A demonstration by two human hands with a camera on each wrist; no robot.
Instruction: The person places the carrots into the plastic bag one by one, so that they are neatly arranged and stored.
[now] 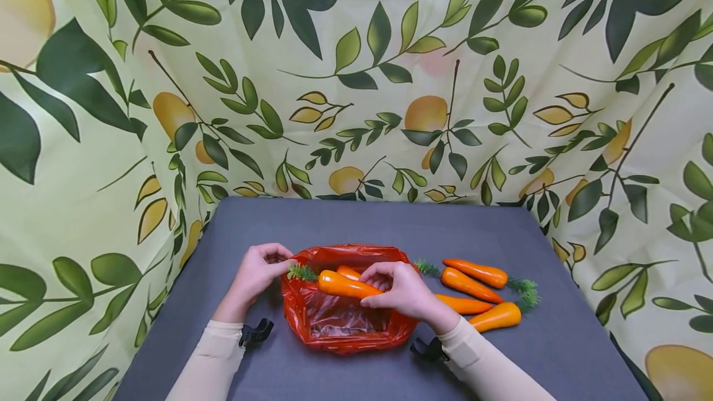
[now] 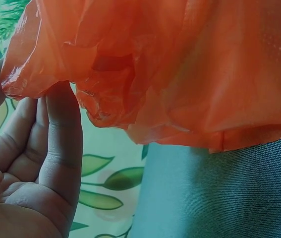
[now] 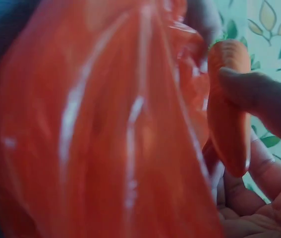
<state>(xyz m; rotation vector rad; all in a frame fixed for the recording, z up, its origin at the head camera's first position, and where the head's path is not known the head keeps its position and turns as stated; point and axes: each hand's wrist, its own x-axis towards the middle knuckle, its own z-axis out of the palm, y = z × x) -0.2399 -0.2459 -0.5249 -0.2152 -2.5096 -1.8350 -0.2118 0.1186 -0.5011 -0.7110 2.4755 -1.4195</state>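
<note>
A red plastic bag (image 1: 348,339) stands with its mouth spread on the grey table. My left hand (image 1: 260,274) pinches the bag's left rim between thumb and fingers; the left wrist view shows the thin red film (image 2: 41,64) at those fingertips. Over the bag's mouth, my right hand (image 1: 401,293) holds an orange carrot (image 1: 342,284) by its tapered end. Its green leafy top (image 1: 302,273) points left, toward the left hand. In the right wrist view the thumb lies along the carrot (image 3: 231,114). Another orange carrot (image 1: 348,271) shows inside the bag, partly hidden behind the held one.
Several more carrots (image 1: 470,285) with green tops lie on the table (image 1: 356,221) to the right of the bag, some partly behind the right hand and forearm. Leaf-patterned cloth (image 1: 367,110) encloses the table's back and sides.
</note>
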